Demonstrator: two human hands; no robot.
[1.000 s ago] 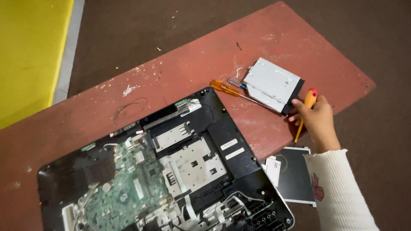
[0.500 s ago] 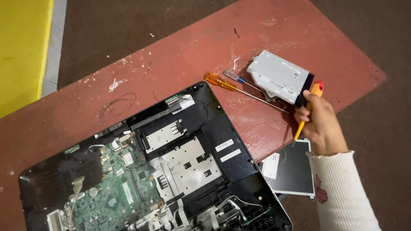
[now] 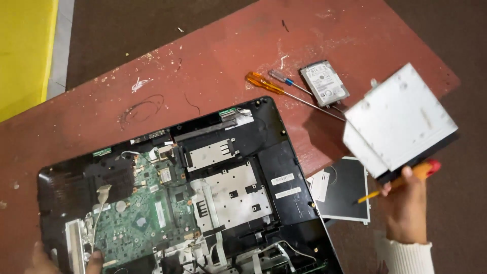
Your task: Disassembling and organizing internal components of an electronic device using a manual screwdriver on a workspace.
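My right hand (image 3: 406,208) holds a grey metal optical drive (image 3: 398,122) lifted off the table, together with a yellow-handled screwdriver (image 3: 406,180) pinched under it. Only the fingers of my left hand (image 3: 63,256) show at the bottom left, resting on the edge of the opened black laptop base (image 3: 284,167). The laptop's green circuit board (image 3: 142,218) and metal shields lie exposed. A small hard disk (image 3: 324,82) lies on the red table where the drive had covered it.
An orange-handled screwdriver (image 3: 264,82) and a thinner blue-tipped one (image 3: 284,79) lie beside the hard disk. A black cover panel (image 3: 345,190) sits at the table's right edge. The red table (image 3: 203,66) is scuffed; yellow flooring (image 3: 23,50) lies at left.
My right hand has lifted the optical drive up and to the right, off the table, uncovering the hard disk beneath. My left hand's fingers have come into view on the laptop's corner.
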